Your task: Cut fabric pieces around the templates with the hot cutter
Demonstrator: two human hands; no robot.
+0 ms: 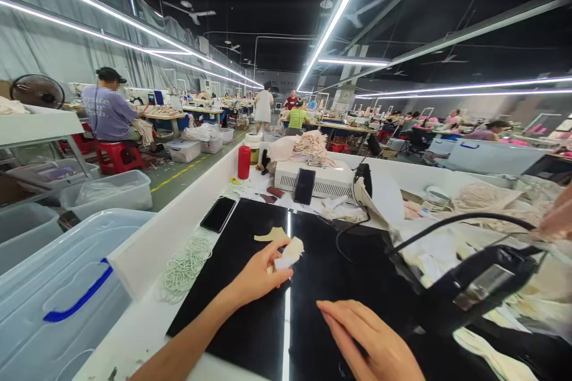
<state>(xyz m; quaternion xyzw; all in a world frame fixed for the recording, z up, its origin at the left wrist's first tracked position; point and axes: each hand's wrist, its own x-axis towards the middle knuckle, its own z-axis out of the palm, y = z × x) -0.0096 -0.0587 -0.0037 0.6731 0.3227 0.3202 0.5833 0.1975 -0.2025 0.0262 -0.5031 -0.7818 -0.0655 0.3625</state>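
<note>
My left hand (259, 271) is over a glossy black board (250, 327), its thumb and fingers closed round a small white piece (289, 253) with a pale yellowish edge. Just behind it, a flat cream-coloured cut piece (272, 234) lies on the board. Nearer the front and to the right, my right hand (369, 336) hovers low over the board, fingers stretched out and side by side, holding nothing. A black device (482, 286) with a thick cable stands to the right of my right hand.
Pale green cord (186, 265) lies left of the board, near a black phone (218, 214). Behind are another phone (304, 186), a red bottle (243, 162) and a white machine (286, 177) under fabric. Another person's blurred hand (556, 214) is at the right edge.
</note>
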